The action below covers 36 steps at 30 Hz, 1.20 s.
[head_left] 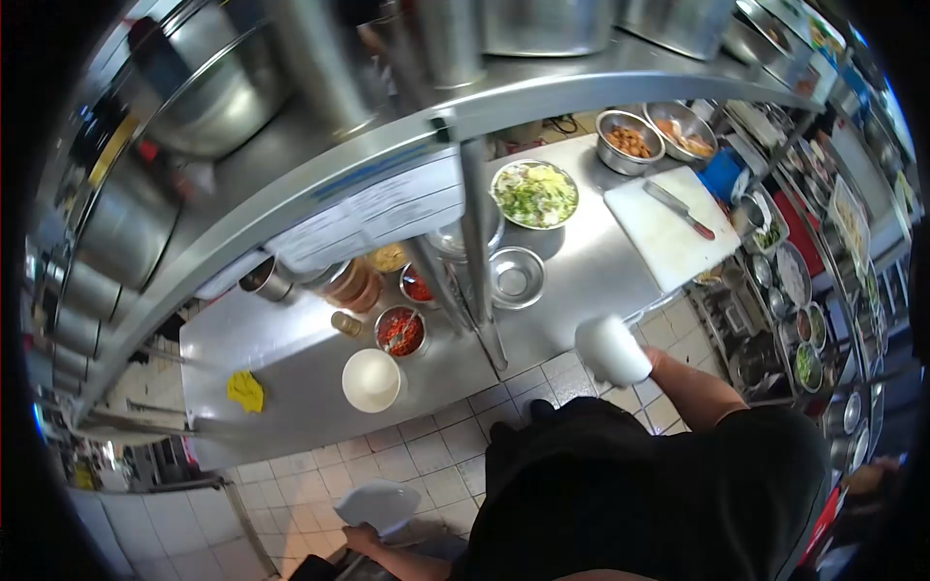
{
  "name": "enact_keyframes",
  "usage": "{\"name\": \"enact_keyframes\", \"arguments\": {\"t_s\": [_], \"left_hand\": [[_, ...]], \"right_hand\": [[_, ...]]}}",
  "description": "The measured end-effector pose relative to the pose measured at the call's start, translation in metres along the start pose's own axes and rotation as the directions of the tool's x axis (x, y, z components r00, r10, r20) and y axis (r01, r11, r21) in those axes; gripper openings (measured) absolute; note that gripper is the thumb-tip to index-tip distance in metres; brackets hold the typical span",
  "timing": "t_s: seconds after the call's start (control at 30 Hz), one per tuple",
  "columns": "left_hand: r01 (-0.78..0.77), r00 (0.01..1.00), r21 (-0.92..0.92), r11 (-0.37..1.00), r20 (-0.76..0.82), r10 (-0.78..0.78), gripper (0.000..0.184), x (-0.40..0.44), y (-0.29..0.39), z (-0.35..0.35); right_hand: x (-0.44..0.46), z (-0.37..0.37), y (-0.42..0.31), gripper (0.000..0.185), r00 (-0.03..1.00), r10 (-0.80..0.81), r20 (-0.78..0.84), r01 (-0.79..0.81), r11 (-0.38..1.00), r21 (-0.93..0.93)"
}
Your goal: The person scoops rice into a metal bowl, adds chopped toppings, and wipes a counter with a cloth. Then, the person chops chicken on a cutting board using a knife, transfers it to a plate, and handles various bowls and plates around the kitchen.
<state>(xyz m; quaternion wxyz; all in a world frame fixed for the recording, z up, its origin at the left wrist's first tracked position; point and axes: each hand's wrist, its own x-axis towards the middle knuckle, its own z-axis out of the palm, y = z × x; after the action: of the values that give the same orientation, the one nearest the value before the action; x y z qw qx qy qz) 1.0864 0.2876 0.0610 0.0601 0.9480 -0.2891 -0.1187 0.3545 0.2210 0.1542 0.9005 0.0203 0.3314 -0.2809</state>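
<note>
In the head view my left hand (361,538) is closed on the edge of a white dish (379,507), held low over the tiled floor. My right hand (659,364) is at the base of a white bowl (611,351), just off the counter's front edge; its fingers are mostly hidden behind the bowl. On the counter (291,387) stand a round white container (372,380), a metal bowl of chopped red food (401,331) with a spoon, and an empty metal bowl (516,278).
A bowl of chopped greens (535,194) and a white cutting board (668,228) with a knife (680,210) lie farther back. A steel post (477,232) and overhead shelf (581,95) cross the view. A yellow cloth (246,391) lies left.
</note>
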Motion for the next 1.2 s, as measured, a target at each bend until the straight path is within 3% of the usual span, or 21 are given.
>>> {"name": "enact_keyframes", "arguments": {"t_s": [0.03, 0.07, 0.1, 0.13, 0.17, 0.2, 0.23, 0.3, 0.33, 0.4, 0.43, 0.47, 0.6, 0.67, 0.77, 0.83, 0.9, 1.03, 1.1, 1.17, 1.2], "left_hand": [[-0.116, 0.992, 0.007, 0.993, 0.041, 0.115, 0.036, 0.000, -0.013, 0.008], [-0.001, 0.990, -0.130, 0.992, 0.139, 0.019, 0.036, 0.001, -0.020, 0.012], [0.135, 0.966, -0.259, 0.956, 0.250, -0.068, 0.036, -0.001, -0.022, 0.020], [0.133, 0.965, -0.252, 0.958, 0.252, -0.068, 0.036, -0.007, -0.029, 0.027], [0.085, 0.951, -0.416, 0.905, 0.305, 0.051, 0.040, -0.011, -0.042, 0.030], [0.046, 0.927, -0.573, 0.819, 0.330, 0.178, 0.044, -0.014, -0.047, 0.028], [0.040, 0.930, -0.569, 0.822, 0.321, 0.177, 0.044, -0.019, -0.048, 0.024], [-0.087, 0.868, -0.700, 0.709, 0.297, 0.399, 0.052, -0.067, -0.014, -0.025], [0.054, 0.870, -0.732, 0.679, 0.369, 0.329, 0.056, -0.100, 0.006, -0.049], [0.031, 0.866, -0.769, 0.639, 0.340, 0.367, 0.055, -0.144, 0.019, -0.071], [0.131, 0.927, -0.840, 0.527, 0.292, 0.237, 0.055, -0.177, 0.027, -0.075], [0.136, 0.924, -0.843, 0.520, 0.298, 0.241, 0.055, -0.210, 0.049, -0.091], [0.151, 0.946, -0.899, 0.411, 0.252, 0.203, 0.045, -0.314, 0.123, -0.113], [0.216, 0.929, -0.905, 0.367, 0.306, 0.208, 0.046, -0.350, 0.161, -0.118], [0.205, 0.928, -0.892, 0.402, 0.308, 0.210, 0.045, -0.387, 0.215, -0.108], [0.208, 0.906, -0.885, 0.416, 0.335, 0.260, 0.044, -0.401, 0.240, -0.096], [0.195, 0.883, -0.905, 0.377, 0.329, 0.333, 0.044, -0.409, 0.260, -0.080], [0.201, 0.847, -0.905, 0.376, 0.353, 0.397, 0.048, -0.415, 0.291, -0.058], [0.193, 0.851, -0.891, 0.412, 0.361, 0.382, 0.049, -0.415, 0.307, -0.054], [0.216, 0.830, -0.870, 0.444, 0.403, 0.385, 0.048, -0.413, 0.321, -0.053], [0.215, 0.827, -0.863, 0.457, 0.409, 0.385, 0.047, -0.412, 0.327, -0.053]], "right_hand": [[-0.012, -0.012, -0.007, 0.040, 0.965, -0.254, 0.063, 0.261, 0.935, -0.239], [-0.023, -0.023, -0.013, 0.039, 0.893, -0.450, -0.020, 0.409, 0.829, -0.380], [-0.033, 0.011, -0.027, 0.041, 0.791, -0.582, -0.191, 0.437, 0.755, -0.489], [-0.043, 0.045, -0.046, 0.042, 0.643, -0.692, -0.329, 0.422, 0.678, -0.602], [-0.037, -0.038, -0.076, 0.044, 0.640, -0.731, -0.237, 0.456, 0.609, -0.649], [-0.057, 0.008, -0.092, 0.047, 0.577, -0.748, -0.328, 0.328, 0.580, -0.745], [-0.057, 0.006, -0.114, 0.047, 0.582, -0.745, -0.326, 0.334, 0.585, -0.739], [-0.055, -0.007, -0.149, 0.049, 0.534, -0.785, -0.314, 0.199, 0.477, -0.856], [-0.049, -0.013, -0.163, 0.049, 0.565, -0.774, -0.286, 0.167, 0.447, -0.879], [-0.030, -0.041, -0.191, 0.047, 0.605, -0.766, -0.217, 0.199, 0.410, -0.890], [-0.016, -0.061, -0.201, 0.045, 0.587, -0.773, -0.239, 0.226, 0.440, -0.869], [-0.012, -0.053, -0.212, 0.045, 0.678, -0.712, -0.181, 0.116, 0.347, -0.931], [-0.021, -0.023, -0.238, 0.040, 0.729, -0.645, -0.228, -0.030, 0.303, -0.953], [-0.021, -0.036, -0.253, 0.032, 0.782, -0.622, -0.023, -0.250, -0.280, -0.927], [-0.033, -0.011, -0.269, 0.028, 0.785, -0.612, -0.093, -0.296, -0.239, -0.925], [-0.023, -0.024, -0.276, 0.022, 0.826, -0.562, -0.036, -0.250, -0.308, -0.918], [-0.020, -0.023, -0.273, 0.022, 0.841, -0.533, -0.096, -0.179, -0.106, -0.978], [-0.018, -0.036, -0.277, 0.018, 0.869, -0.492, -0.050, -0.086, -0.052, -0.995], [-0.024, -0.027, -0.278, 0.019, 0.855, -0.516, -0.054, -0.093, -0.050, -0.994], [-0.020, -0.038, -0.275, 0.016, 0.803, -0.583, 0.125, -0.056, -0.283, -0.958], [-0.022, -0.040, -0.275, 0.016, 0.817, -0.575, 0.051, -0.063, -0.177, -0.982]]}}
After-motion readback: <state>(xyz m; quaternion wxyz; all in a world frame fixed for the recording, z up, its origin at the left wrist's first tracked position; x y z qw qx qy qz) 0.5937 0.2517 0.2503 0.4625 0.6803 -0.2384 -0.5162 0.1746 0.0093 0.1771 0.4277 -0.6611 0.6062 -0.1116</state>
